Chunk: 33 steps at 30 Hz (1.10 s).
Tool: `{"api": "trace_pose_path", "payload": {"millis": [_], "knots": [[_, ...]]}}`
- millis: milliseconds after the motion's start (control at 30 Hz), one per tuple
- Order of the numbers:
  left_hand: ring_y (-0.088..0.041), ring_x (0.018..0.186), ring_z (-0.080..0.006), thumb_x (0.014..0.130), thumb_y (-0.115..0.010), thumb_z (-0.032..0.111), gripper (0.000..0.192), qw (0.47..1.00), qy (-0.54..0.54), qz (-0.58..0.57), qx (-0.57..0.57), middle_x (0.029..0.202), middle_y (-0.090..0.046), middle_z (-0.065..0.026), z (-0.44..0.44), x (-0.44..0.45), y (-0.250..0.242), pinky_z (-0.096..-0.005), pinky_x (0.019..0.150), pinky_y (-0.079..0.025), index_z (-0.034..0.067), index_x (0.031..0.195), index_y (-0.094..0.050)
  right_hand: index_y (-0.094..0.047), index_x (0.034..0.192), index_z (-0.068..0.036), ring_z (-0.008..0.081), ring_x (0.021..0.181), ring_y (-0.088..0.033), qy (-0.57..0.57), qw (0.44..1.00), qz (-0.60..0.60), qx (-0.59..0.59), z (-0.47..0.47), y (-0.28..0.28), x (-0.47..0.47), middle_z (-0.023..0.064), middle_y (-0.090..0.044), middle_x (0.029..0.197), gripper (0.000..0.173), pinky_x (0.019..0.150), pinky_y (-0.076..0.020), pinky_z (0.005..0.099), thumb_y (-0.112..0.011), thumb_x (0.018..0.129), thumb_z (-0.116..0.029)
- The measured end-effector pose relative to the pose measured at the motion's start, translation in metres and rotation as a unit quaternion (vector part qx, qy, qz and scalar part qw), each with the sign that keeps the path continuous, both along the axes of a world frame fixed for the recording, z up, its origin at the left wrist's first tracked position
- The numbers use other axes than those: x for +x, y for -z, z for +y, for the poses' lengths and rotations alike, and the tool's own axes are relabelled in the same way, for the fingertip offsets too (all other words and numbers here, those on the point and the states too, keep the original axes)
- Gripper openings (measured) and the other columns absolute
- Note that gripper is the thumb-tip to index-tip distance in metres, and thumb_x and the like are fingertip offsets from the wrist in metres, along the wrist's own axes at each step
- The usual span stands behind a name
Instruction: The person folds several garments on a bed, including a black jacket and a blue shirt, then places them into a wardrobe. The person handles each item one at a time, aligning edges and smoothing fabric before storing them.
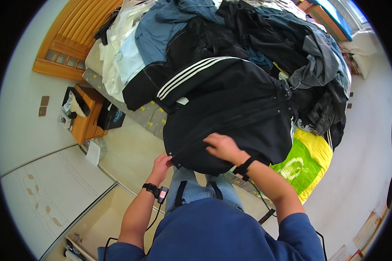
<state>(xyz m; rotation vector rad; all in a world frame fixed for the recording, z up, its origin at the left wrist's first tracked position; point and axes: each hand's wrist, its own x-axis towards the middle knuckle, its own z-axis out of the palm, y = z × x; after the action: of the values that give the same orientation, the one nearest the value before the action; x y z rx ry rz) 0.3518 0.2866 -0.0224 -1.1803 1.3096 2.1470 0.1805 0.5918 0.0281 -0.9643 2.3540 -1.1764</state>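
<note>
A black jacket (228, 111) with three white stripes along a sleeve and metal snaps lies spread over the near edge of the bed. My left hand (162, 163) pinches its near left corner, close to two snaps. Over the lower middle of the jacket is my right hand (220, 146), fingers loosely bent and slightly blurred; whether it touches the cloth I cannot tell. A small white label (182, 100) shows near the striped sleeve.
Piled on the bed are a blue denim garment (160, 32), white clothes (117, 62), a grey garment (321, 62) and several dark ones. A green and yellow cloth (300, 163) hangs at right. A wooden nightstand (88, 114) and black box (112, 117) stand left.
</note>
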Motion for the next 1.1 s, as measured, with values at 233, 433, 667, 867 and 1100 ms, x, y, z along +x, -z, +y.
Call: {"api": "trace_pose_path", "payload": {"millis": [233, 433, 667, 867, 1100], "knots": [[-0.068, 0.086, -0.0167, 0.1, -0.061, 0.008, 0.004, 0.997, -0.052, 0.027, 0.054, 0.095, -0.07, -0.004, 0.008, -0.005, -0.019, -0.0348, 0.085, -0.056, 0.008, 0.097, -0.062, -0.066, 0.127, -0.015, 0.0228, 0.107, -0.063, -0.169, 0.974, 0.146, 0.049, -0.084, -0.008, 0.04, 0.0022, -0.063, 0.124, 0.056, 0.093, -0.0443, 0.0366, -0.083, 0.074, -0.025], [-0.065, 0.076, -0.0092, 0.098, -0.067, 0.006, 0.008, 0.998, -0.043, 0.038, -0.003, 0.089, -0.07, -0.0008, 0.018, 0.001, -0.013, -0.0254, 0.073, -0.053, 0.005, 0.105, -0.068, -0.075, 0.103, -0.011, 0.0246, 0.099, -0.065, -0.12, 0.99, 0.054, -0.046, -0.093, 0.025, 0.039, 0.0038, -0.071, 0.103, 0.022, 0.088, -0.0486, 0.0385, -0.077, 0.084, -0.021], [-0.064, 0.075, -0.0101, 0.1, -0.065, 0.008, 0.011, 0.999, 0.002, 0.047, -0.007, 0.09, -0.072, -0.0029, 0.015, 0.004, -0.008, -0.0243, 0.072, -0.051, 0.001, 0.104, -0.072, -0.074, 0.094, -0.008, 0.0289, 0.093, -0.065, -0.108, 0.991, -0.045, -0.06, -0.104, 0.023, 0.027, 0.008, -0.069, 0.09, 0.018, 0.084, -0.05, 0.0408, -0.074, 0.09, -0.025], [-0.058, 0.066, -0.0073, 0.099, -0.066, 0.009, 0.011, 0.999, -0.01, 0.033, -0.001, 0.077, -0.064, 0.0015, 0.017, -0.015, -0.028, -0.0231, 0.063, -0.047, 0.002, 0.092, -0.07, -0.068, 0.092, -0.007, 0.032, 0.093, -0.065, -0.08, 0.994, -0.04, -0.055, -0.107, 0.028, 0.026, 0.0098, -0.066, 0.09, 0.015, 0.084, -0.0497, 0.0429, -0.07, 0.093, -0.022], [-0.055, 0.067, -0.0053, 0.099, -0.069, 0.014, 0.015, 0.996, 0.046, 0.051, -0.062, 0.074, -0.061, 0.0027, 0.013, -0.025, -0.035, -0.0238, 0.061, -0.044, 0.003, 0.089, -0.07, -0.067, 0.094, -0.006, 0.0349, 0.091, -0.065, -0.055, 0.996, -0.065, -0.024, -0.116, 0.022, 0.03, 0.0124, -0.066, 0.091, 0.016, 0.082, -0.0497, 0.0444, -0.067, 0.095, -0.022]]}}
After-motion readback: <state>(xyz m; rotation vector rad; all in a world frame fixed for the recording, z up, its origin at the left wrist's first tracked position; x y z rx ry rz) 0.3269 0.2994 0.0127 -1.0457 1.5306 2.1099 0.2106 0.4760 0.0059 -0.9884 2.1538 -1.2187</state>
